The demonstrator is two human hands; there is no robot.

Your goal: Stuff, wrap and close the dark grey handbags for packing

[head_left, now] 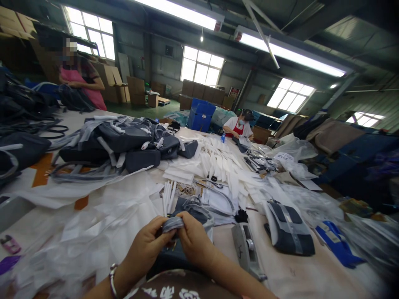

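A grey strap point(173, 224), folded over and seemingly wrapped in clear film, is pinched between both hands close in front of my body. My left hand point(152, 237) grips its left end, thumb pressed against the fingers. My right hand point(195, 237) closes on the right end from above. Below them lies a dark bag point(174, 253), mostly hidden by my hands and forearms; whether the strap belongs to it I cannot tell. Just beyond the hands is a dark grey bag point(195, 207) with loose straps.
A metal tape dispenser point(246, 247) stands right of my hands, near a folded grey-and-black bag point(289, 226) and a blue packet point(336, 243). Grey bags point(124, 137) pile up at the back left. White sheets point(218, 155) cover the middle. Two co-workers stand at the far sides.
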